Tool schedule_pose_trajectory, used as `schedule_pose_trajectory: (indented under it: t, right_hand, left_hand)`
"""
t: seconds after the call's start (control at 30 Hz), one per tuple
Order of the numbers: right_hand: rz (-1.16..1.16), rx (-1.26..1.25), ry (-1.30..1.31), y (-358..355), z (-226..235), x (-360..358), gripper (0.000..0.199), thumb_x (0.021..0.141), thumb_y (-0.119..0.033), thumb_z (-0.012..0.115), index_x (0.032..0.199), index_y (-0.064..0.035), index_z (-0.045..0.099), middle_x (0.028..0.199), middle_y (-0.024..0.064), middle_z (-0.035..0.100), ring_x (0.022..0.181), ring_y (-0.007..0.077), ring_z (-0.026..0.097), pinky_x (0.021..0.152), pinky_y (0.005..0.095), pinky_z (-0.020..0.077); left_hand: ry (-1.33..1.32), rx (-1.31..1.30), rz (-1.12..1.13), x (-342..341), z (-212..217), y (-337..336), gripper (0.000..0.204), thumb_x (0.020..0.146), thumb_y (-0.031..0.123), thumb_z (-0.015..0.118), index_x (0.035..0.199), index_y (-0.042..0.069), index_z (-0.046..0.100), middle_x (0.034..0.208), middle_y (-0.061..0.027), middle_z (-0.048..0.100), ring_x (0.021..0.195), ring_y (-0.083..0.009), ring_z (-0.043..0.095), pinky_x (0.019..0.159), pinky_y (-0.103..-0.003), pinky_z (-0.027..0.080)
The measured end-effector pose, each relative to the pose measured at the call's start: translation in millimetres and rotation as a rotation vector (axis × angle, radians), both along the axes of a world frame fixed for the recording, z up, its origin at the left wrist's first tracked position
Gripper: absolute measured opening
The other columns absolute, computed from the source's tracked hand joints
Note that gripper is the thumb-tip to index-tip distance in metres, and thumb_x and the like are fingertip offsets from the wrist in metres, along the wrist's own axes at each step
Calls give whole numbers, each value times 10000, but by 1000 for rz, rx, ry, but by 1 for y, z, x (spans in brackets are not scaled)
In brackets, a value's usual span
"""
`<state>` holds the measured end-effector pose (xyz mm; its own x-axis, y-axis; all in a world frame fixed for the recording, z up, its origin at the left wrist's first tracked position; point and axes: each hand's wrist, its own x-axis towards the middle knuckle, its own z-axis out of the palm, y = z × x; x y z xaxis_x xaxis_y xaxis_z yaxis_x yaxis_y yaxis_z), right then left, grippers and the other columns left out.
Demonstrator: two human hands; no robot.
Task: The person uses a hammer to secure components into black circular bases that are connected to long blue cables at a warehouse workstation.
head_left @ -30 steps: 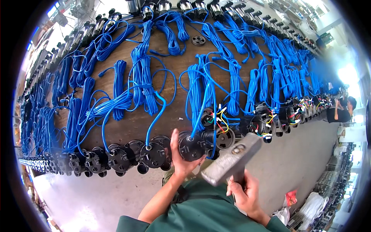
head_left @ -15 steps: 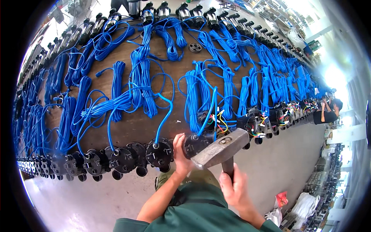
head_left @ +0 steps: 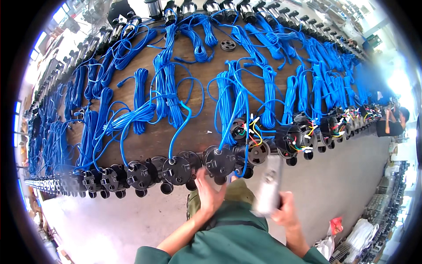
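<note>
Head view: left hand [head_left: 210,193] rests open just below the black motor cap [head_left: 220,161], while right hand [head_left: 285,213] grips a blurred hammer [head_left: 269,185] upright, just right of it.

Your left hand [head_left: 210,193] sits just near of the round cap [head_left: 220,161] at the near table [head_left: 206,132] edge; your right hand [head_left: 285,213] holds the hammer [head_left: 269,187] right of it. More capped units [head_left: 140,174] line up leftward, cable bundles [head_left: 169,94] lie farther back.
</note>
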<state>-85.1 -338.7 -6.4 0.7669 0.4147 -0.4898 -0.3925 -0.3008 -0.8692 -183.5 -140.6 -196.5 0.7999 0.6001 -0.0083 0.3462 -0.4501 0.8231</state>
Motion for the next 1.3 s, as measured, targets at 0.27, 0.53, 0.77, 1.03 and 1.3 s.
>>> schedule_pose_trajectory:
  t: [0.27, 0.53, 0.77, 1.03, 1.3]
  right_hand:
    - [-71, -179, -333, -35, -79, -8, 207, 986, -163, 752, 1085, 6, 684, 808, -11, 628, 659, 78, 544, 596, 268, 458]
    - [103, -132, -115, -32, -89, 2, 257, 1023, -248, 704, 992, -7, 618, 748, -27, 546, 615, 75, 471, 551, 276, 400]
    - [24, 10, 252, -9, -83, 22, 296, 1075, -289, 606, 928, -36, 571, 730, -24, 545, 596, 63, 490, 533, 255, 407]
    - [-45, 144, 368, -30, -58, 53, 370, 1101, -379, 553, 926, -55, 523, 697, -38, 463, 555, 46, 422, 488, 236, 361]
    - [81, 31, 389, -11, -99, 29, 345, 1097, -338, 554, 874, -75, 531, 676, -34, 486, 546, 57, 444, 482, 249, 369]
  left_hand:
    - [50, -469, -9, 12, -111, -26, 483, 790, 119, 852, 1216, 58, 633, 1061, -33, 660, 932, -171, 636, 835, -349, 550]
    - [-72, -487, 67, 21, -116, -39, 489, 791, 72, 813, 1243, 61, 625, 1106, -32, 669, 967, -172, 641, 863, -347, 546]
    - [158, -554, 20, 18, -113, -31, 623, 759, 263, 894, 1299, 78, 644, 1242, -139, 677, 1154, -311, 653, 1001, -451, 500]
    - [44, -514, -11, 26, -90, -25, 485, 783, 165, 836, 1215, 60, 642, 1095, -71, 689, 989, -226, 661, 877, -386, 539]
    - [64, -454, 25, 17, -108, -32, 522, 772, 164, 871, 1217, 46, 626, 1050, -53, 673, 957, -199, 631, 860, -382, 534]
